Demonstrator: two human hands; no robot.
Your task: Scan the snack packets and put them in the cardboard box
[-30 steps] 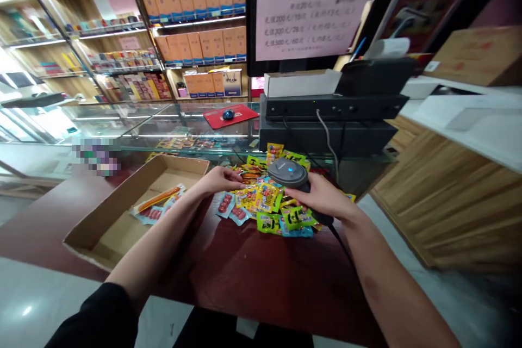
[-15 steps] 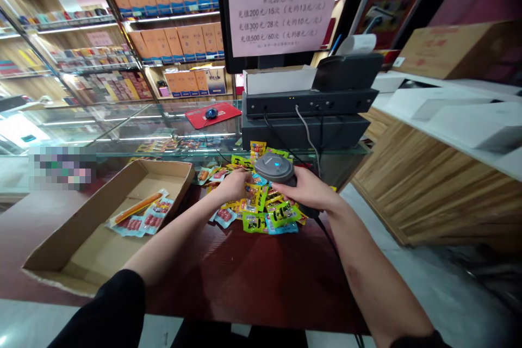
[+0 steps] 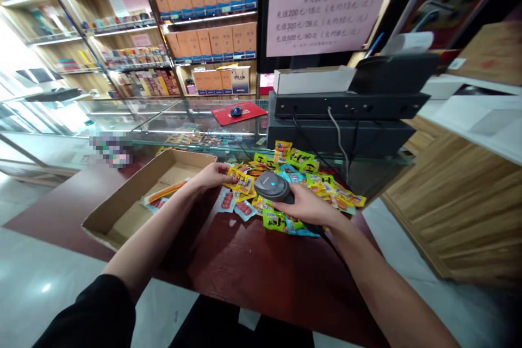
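My right hand (image 3: 304, 204) is wrapped round the handle of a grey barcode scanner (image 3: 271, 186), whose head shows a small blue light above the snack pile. Between the fingertips of my left hand (image 3: 212, 175) is the edge of a yellow snack packet (image 3: 240, 179), at the pile's left side. Around and under the scanner lies a heap of small packets, among them green packets (image 3: 274, 220) and clear-and-blue packets with reddish pieces (image 3: 244, 209). Left of it stands a shallow cardboard box (image 3: 118, 224) with a long orange stick-shaped packet (image 3: 165, 193) inside, partly hidden by my left forearm.
Behind the pile are a glass display counter (image 3: 196, 114), a red mouse pad (image 3: 255, 110) and a dark cash drawer (image 3: 338, 138). A sign (image 3: 322, 5) covers the screen above. The scanner's cable (image 3: 336, 253) runs down to the right across the dark red table (image 3: 248, 261).
My left hand has moved left from the middle of the pile, with a yellow packet now in its fingers. The scanner stays over the pile. The view has turned left.
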